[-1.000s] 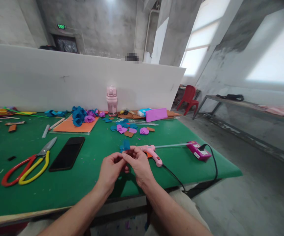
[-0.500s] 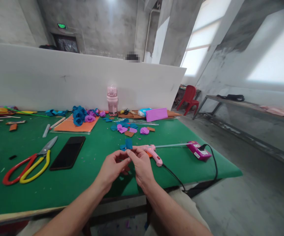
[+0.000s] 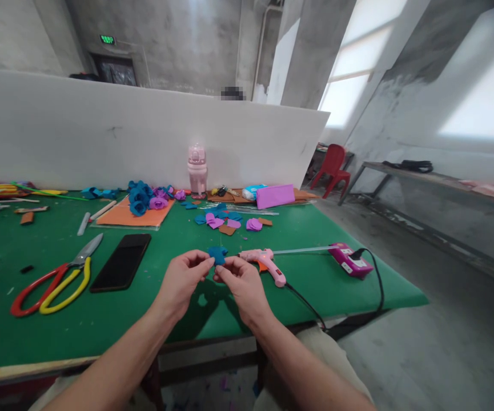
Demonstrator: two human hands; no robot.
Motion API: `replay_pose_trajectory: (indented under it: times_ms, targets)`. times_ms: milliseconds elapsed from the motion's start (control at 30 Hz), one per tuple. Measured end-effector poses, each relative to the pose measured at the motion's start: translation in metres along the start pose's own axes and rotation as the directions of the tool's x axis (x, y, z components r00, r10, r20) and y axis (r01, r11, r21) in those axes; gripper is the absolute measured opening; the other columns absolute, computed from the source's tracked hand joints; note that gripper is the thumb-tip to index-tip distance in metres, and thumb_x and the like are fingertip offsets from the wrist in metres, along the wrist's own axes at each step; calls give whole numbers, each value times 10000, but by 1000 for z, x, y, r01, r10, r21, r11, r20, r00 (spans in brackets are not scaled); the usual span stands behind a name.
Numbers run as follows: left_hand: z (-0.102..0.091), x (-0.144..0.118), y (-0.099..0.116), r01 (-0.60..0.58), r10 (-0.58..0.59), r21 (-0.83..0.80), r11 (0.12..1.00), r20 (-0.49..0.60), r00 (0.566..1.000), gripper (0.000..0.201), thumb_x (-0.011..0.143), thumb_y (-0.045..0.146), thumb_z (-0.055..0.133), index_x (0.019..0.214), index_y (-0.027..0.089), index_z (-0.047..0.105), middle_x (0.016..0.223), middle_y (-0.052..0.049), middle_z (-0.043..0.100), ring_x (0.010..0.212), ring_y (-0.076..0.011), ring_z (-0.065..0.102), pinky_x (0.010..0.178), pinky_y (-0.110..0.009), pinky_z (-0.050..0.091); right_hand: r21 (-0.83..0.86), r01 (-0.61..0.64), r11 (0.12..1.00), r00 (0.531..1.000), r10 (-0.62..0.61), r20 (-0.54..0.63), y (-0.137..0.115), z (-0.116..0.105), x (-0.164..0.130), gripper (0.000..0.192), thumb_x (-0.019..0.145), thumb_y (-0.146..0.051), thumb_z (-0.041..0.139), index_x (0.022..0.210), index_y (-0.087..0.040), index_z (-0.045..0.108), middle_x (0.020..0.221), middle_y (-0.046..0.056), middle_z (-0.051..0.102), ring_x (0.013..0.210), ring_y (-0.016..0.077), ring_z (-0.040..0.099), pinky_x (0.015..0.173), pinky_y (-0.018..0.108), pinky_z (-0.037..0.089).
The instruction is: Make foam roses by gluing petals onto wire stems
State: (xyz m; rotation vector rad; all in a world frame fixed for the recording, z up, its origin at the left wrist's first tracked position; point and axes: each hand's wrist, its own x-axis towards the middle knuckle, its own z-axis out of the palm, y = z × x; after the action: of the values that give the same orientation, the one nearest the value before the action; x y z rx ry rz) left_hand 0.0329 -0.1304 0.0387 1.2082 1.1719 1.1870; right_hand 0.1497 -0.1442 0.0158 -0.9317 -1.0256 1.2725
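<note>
1. Lying near the left edge of the green felt-covered table (image 3: 152,308) are red- and yellow-handled metal shears (image 3: 52,279), and a black slab phone (image 3: 121,262) is resting just to their right.
2. The left hand (image 3: 181,282) is pinching a small teal foam petal piece (image 3: 217,254) between thumb and forefinger, above the table's front edge.
3. The right hand (image 3: 241,285) is gripping the same piece with its fingertips closed, touching the left.
4. A pink plastic glue gun (image 3: 265,263) is lying just beyond, its black cord (image 3: 310,308) trailing over the front edge.
</note>
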Motion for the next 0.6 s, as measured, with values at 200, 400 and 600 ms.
replay_pose_trajectory:
  times_ms: [200,400,600]
  targets:
    - [0,-1,2,-6,6,2,1000,-30,1000,191,627,299,638,567,151,534,491,65,463,455,-58,383,459,-180,301,76,-55,996,998,56,-7,1,3,-1,137,642,-240,662,723,-171,575,589,-40,565,502,95,534,528,235,461]
    - [-1,-1,1,-15,17,35,999,-49,999,197,638,281,613,539,153,501,472,66,453,452,-60,377,458,-183,299,118,-83,990,997,83,4,1,7,-1,173,633,-251,678,726,-174,555,574,-50,537,459,76,502,374,169,404]
    - [-4,0,0,12,-8,57,998,-58,998,194,635,284,592,535,155,486,451,65,431,440,-64,367,442,-186,287,-11,-10,1000,1000,10,-5,4,7,-3,156,665,-257,652,736,-162,550,609,-40,549,466,69,508,374,159,416]
